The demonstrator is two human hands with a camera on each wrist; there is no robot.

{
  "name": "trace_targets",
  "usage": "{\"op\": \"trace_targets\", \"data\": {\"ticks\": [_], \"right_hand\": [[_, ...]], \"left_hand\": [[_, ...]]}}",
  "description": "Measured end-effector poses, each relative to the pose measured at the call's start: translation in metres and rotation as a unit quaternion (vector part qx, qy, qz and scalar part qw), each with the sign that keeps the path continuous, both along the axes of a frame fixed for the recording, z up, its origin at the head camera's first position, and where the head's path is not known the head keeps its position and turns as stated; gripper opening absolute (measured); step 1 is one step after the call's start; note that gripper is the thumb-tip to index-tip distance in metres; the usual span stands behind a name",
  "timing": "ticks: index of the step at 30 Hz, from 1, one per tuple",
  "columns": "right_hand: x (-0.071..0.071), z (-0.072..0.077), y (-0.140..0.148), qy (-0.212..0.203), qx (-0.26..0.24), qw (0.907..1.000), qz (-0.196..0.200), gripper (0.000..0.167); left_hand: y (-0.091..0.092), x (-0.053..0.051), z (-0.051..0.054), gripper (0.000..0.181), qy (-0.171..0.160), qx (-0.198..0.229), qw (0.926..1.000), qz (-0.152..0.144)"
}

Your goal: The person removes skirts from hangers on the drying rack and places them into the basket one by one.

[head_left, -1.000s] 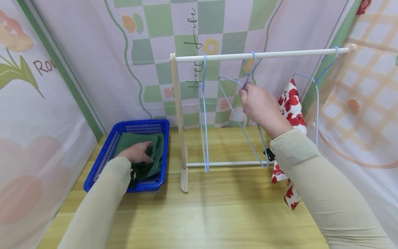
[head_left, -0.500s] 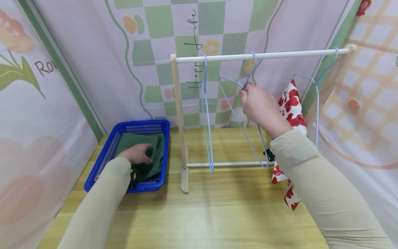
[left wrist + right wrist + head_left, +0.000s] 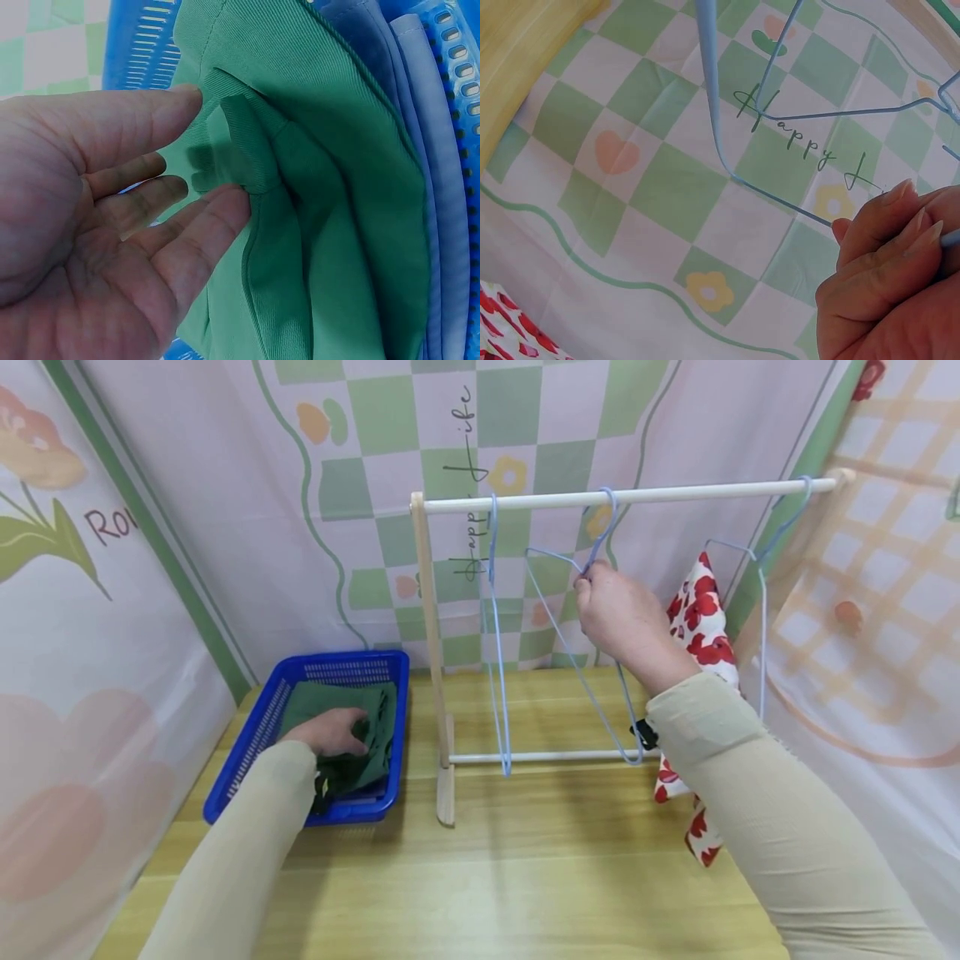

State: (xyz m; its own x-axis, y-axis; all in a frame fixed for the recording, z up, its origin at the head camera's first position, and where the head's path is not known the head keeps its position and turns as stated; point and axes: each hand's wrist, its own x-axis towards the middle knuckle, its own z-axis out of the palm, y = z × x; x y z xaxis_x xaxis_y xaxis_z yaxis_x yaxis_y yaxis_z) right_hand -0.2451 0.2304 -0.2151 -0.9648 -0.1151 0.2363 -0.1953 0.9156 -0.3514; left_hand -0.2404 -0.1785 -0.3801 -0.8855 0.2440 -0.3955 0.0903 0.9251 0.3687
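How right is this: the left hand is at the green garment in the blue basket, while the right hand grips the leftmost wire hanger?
Almost: the left hand is at the green garment in the blue basket, but the right hand grips the middle wire hanger, not the leftmost one, as the head view shows.

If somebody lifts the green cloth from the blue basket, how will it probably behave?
The green cloth will likely be floppy, because it bends into soft folds. Its ribbed, matte weave suggests it may not be very slippery. Since it lies folded, it could open out when lifted by one edge.
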Motion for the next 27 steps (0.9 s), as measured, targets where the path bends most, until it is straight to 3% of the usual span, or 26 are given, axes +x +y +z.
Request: {"op": "trace_targets", "data": {"ticks": [12, 27], "right_hand": [[0.000, -0.001, -0.005, -0.020, -0.009, 0.9998, 0.000, 0.044], [0.003, 0.002, -0.019, -0.030, -0.006, 0.9994, 0.017, 0.047]], "left_hand": [[0.001, 0.002, 0.000, 0.065, 0.000, -0.001, 1.0000, -0.005], [0.004, 0.009, 0.003, 0.055, 0.005, -0.008, 0.9995, -0.032]]}}
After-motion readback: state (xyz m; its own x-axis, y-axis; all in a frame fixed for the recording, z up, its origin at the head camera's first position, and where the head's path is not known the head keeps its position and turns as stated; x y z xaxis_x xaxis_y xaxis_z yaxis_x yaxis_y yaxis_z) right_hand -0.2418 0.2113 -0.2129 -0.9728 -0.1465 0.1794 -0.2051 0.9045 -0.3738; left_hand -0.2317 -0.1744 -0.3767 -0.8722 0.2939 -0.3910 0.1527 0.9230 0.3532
